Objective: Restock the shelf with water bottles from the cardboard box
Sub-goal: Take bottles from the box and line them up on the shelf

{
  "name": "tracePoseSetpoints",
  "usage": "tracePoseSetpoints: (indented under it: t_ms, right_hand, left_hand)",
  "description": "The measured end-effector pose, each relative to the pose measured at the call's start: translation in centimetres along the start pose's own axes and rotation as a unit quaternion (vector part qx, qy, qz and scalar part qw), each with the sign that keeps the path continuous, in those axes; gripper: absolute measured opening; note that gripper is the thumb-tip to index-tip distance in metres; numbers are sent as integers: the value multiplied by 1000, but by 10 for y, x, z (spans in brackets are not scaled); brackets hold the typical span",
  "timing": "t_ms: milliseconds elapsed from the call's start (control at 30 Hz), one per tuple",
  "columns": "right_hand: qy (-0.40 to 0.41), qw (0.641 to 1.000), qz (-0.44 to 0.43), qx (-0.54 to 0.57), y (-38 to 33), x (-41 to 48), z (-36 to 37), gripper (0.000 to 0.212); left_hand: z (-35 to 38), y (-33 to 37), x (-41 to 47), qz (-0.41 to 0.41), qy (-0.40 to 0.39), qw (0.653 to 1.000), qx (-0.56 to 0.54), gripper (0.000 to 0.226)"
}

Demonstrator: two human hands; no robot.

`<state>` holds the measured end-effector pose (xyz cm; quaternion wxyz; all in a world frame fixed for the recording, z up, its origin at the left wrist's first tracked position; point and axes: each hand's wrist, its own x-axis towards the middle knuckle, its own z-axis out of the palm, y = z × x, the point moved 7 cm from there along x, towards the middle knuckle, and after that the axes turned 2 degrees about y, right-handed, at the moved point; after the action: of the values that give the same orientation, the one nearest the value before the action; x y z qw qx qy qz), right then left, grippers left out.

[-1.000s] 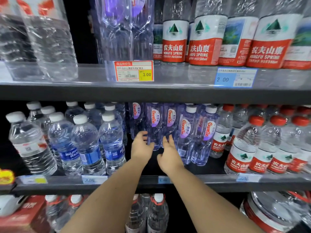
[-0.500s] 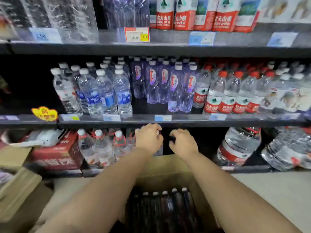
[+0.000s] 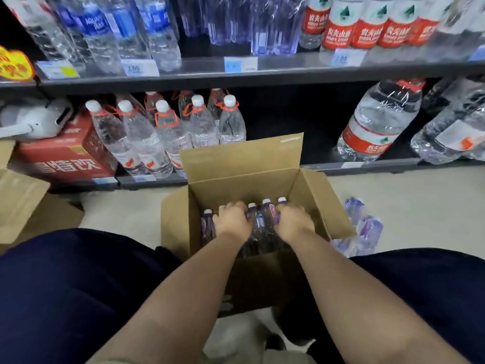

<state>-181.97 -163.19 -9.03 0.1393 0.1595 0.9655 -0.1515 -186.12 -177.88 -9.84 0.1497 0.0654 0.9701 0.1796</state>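
An open cardboard box [image 3: 236,185] stands on the floor in front of the shelf [image 3: 288,72], between my knees. Several purple-labelled water bottles [image 3: 266,219] with white caps stand upright inside it. Both my hands are down in the box, knuckles up. My left hand [image 3: 232,220] curls its fingers round a bottle in the left part of the box. My right hand [image 3: 294,219] curls round a bottle at the right. The fingertips are hidden among the bottles. Matching purple bottles [image 3: 228,19] stand on the shelf above.
Tall clear bottles [image 3: 168,132] with red neck rings and large jugs [image 3: 375,122] fill the bottom shelf behind the box. A red carton [image 3: 65,158] and flattened cardboard [image 3: 18,200] lie at left. Crumpled purple plastic wrap [image 3: 364,232] lies on the floor right of the box.
Both hands have come down from the middle shelf into the box and closed on bottles. The view has tilted down from the shelf to the floor.
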Motion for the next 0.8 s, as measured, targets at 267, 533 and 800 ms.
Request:
tracePoseSetpoints:
  t_ms: [267, 533, 800]
  right_hand:
    - [-92, 990, 94, 52, 22, 48, 77, 34]
    - [-191, 951, 165, 181, 15, 102, 158, 39]
    - [-250, 901, 193, 296, 2, 106, 214, 40]
  left_hand:
    - [83, -48, 41, -116, -92, 989, 24, 37]
    - [149, -115, 88, -218, -144, 962, -84, 43]
    - [163, -141, 75, -290, -61, 911, -286, 41]
